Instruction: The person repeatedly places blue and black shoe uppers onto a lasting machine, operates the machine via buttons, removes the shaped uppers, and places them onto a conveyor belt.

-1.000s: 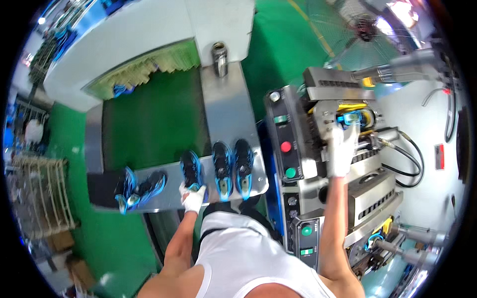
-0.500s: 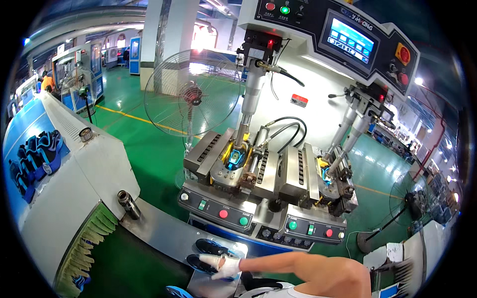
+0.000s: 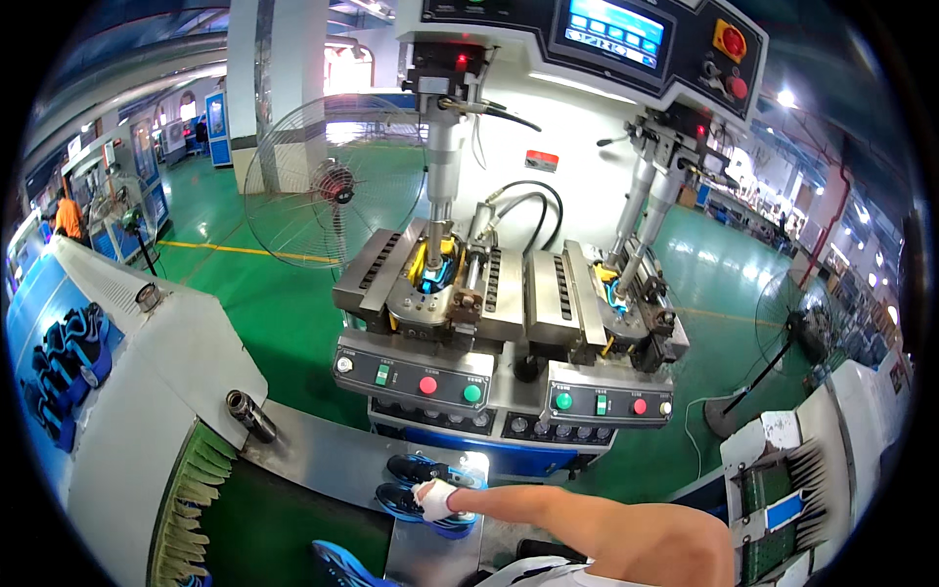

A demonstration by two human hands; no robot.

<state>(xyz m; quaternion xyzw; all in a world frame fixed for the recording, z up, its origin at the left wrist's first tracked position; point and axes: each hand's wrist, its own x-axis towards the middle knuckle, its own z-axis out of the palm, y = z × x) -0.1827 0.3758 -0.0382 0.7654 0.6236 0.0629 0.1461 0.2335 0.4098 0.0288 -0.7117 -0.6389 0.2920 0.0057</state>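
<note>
Head view: right hand (image 3: 436, 499), white-gloved, reached in from the lower right with the forearm lying across the frame, and rested on a blue-and-black shoe (image 3: 416, 506) on the steel plate (image 3: 323, 455) beside the belt (image 3: 264, 533); fingers looked curled over the shoe, but a firm clench could not be told at that size. Left hand was not in view. Second shoe (image 3: 430, 472) lay just behind the first, touching or nearly so; a third shoe (image 3: 342, 565) sat at the bottom edge, on the belt side. Belt ran under a fringe curtain (image 3: 201, 489) into a white tunnel (image 3: 147, 382) at left, with more blue shoes (image 3: 64, 367) piled on its far side. Just beyond the shoes stood the press (image 3: 509, 293): button panels (image 3: 421, 383) with red and green buttons, then two clamp stations, the left one holding a blue-yellow part (image 3: 435, 274) under a vertical ram. Screen (image 3: 616, 24) topped the machine. Fan (image 3: 328, 191) stood behind on the green floor (image 3: 284, 303); a person in orange (image 3: 68, 217) stood far left.
</note>
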